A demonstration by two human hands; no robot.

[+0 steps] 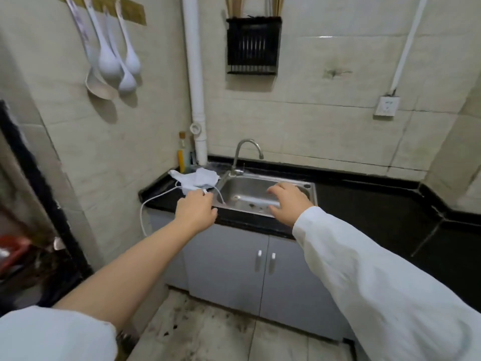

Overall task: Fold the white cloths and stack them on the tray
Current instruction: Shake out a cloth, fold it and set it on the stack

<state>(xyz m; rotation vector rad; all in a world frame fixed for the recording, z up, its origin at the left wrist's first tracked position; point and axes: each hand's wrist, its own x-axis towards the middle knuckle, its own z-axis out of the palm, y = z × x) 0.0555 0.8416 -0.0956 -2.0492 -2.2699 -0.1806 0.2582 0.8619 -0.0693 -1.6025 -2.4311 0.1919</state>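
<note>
White cloths [199,178] lie crumpled at the counter's [364,201] back left corner, beside the sink [250,190].
The left hand [196,211] pinches a white cable [156,200] near them; the right hand [287,200] hovers spread over the sink's front rim.

The left hand [195,210] hid its own fingertips and the near edge of the white cloths [195,179], while blur at nine o'clock obscured a red object [11,252].
</note>
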